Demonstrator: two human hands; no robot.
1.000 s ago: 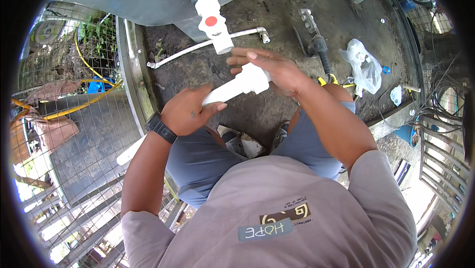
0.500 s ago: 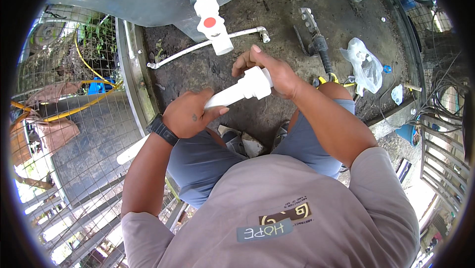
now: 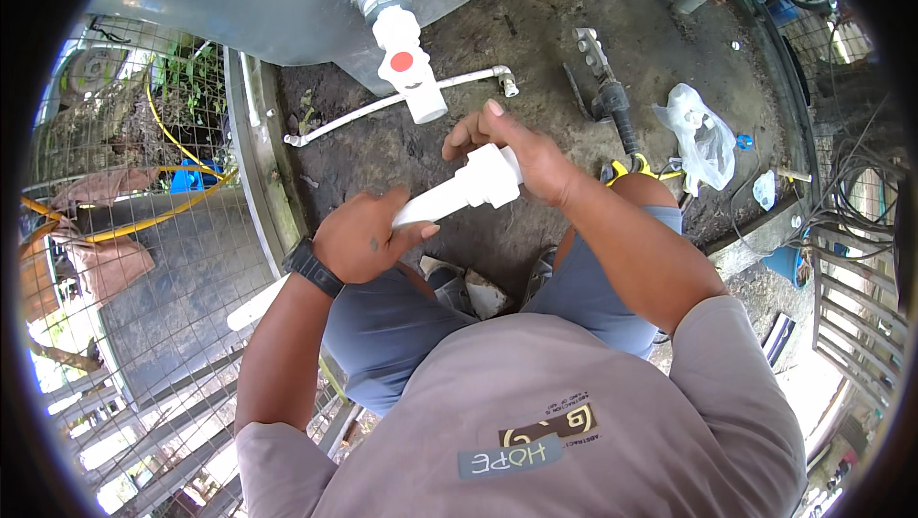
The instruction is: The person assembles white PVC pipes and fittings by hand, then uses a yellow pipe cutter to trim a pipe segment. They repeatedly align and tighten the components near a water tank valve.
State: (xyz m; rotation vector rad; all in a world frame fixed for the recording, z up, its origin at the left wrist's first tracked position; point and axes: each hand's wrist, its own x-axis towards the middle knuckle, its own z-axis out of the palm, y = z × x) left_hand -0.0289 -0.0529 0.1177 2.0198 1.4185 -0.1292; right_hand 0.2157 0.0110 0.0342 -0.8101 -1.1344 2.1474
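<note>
A white plastic pipe (image 3: 435, 204) slants across in front of my knees, with a wider white pipe fitting (image 3: 490, 176) on its right end. My left hand (image 3: 359, 236) is closed around the pipe, whose other end (image 3: 256, 306) shows past my wrist. My right hand (image 3: 531, 159) is at the fitting's far right end, its palm against it and its fingers curled behind; part of that grip is hidden. Just beyond my hands, a white valve (image 3: 406, 68) with a red disc hangs tilted from the outlet of a large grey metal tank (image 3: 287, 1).
A thin white pipe with an elbow (image 3: 411, 97) lies on the dirt floor under the valve. To the right are a black-handled tool (image 3: 612, 88), a yellow-and-black tool (image 3: 631, 166) by my knee, and a clear plastic bag (image 3: 703, 135). Wire mesh fencing (image 3: 182, 260) stands on the left.
The view has shifted slightly. The fitting appears slightly turned and a little lower in the picture, while both hands keep nearly the same hold.
</note>
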